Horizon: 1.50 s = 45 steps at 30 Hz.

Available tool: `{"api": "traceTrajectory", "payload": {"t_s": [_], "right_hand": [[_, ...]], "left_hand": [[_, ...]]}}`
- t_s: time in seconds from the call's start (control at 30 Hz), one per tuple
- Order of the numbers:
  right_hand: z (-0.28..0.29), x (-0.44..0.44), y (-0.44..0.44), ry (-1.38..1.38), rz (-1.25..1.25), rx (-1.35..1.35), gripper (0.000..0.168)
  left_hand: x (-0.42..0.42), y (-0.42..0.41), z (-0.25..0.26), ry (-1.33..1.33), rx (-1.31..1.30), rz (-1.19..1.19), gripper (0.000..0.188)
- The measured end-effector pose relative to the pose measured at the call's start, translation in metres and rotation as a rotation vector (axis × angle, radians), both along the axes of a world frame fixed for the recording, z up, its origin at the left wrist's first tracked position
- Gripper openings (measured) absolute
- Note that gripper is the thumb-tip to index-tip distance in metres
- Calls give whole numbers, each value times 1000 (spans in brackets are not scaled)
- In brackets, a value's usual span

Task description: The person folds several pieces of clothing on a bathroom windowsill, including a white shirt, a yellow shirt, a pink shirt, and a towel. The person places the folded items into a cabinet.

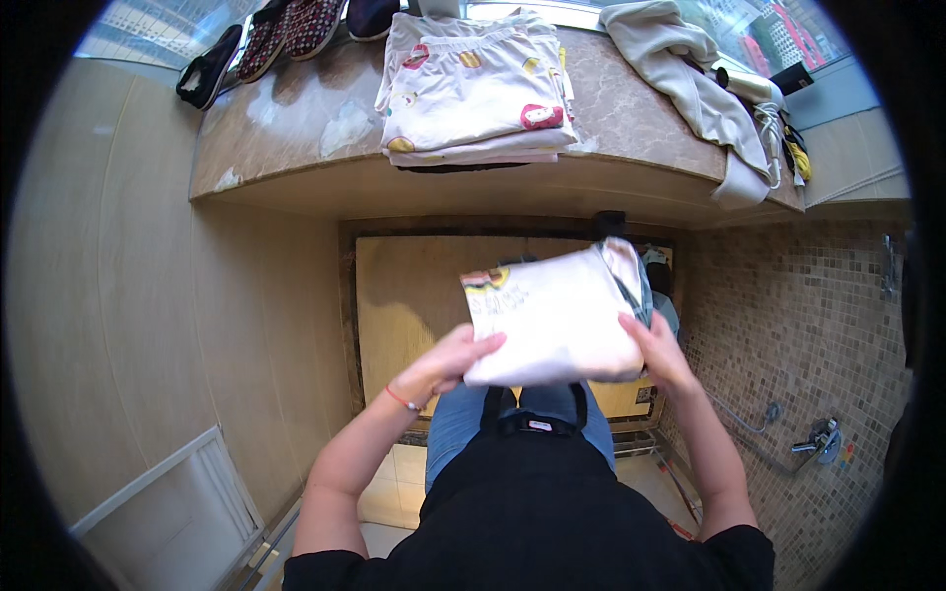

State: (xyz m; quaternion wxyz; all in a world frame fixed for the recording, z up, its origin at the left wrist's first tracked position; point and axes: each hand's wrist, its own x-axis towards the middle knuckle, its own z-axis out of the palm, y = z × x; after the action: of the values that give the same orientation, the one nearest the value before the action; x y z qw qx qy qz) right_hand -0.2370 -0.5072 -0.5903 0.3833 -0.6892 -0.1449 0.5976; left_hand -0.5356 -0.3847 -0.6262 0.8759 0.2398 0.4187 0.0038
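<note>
Both of my hands hold a folded white garment [554, 318] in front of my thighs, below the stone ledge. My left hand [451, 358] grips its lower left corner, thumb on top. At the right edge my right hand [658, 351] pinches the folded layers, where a dark and greenish band shows. Printed writing and a colourful patch mark the garment's upper left corner. On the ledge ahead lies a stack of folded clothes [473, 96], topped by white shorts or trousers with a fruit-like print.
Several shoes [314, 29] stand at the ledge's [628, 111] left end, by the window. At its right end lie a beige cloth [680, 81] hanging over the edge and a hair dryer [750, 85] with coiled cord. A mixer tap [817, 442] juts from the mosaic wall at right.
</note>
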Motion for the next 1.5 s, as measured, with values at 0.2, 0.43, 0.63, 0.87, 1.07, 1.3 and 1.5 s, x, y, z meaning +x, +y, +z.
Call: {"api": "traceTrajectory", "payload": {"t_s": [0.2,0.43,0.63,0.87,1.07,1.3,1.5], "right_hand": [[-37,-56,-139,87,-359,-284,43],[-16,-83,-175,313,-502,-219,44],[8,-90,-175,-32,-316,-69,41],[-4,-125,-209,49,-643,-150,44],[12,-134,-218,-168,-591,-107,47],[38,-139,-229,205,-845,-78,51],[36,-139,-232,21,-812,-134,66]], "left_hand": [[-22,-75,-65,111,-264,-261,47],[-14,-61,-62,202,-254,-467,46],[-9,-47,-50,134,-208,-546,49],[-10,-54,-44,249,-238,-598,47],[-14,-56,-55,209,-172,-611,49],[-3,-60,-5,243,233,-524,49],[-3,-40,-22,-9,273,-932,45]]}}
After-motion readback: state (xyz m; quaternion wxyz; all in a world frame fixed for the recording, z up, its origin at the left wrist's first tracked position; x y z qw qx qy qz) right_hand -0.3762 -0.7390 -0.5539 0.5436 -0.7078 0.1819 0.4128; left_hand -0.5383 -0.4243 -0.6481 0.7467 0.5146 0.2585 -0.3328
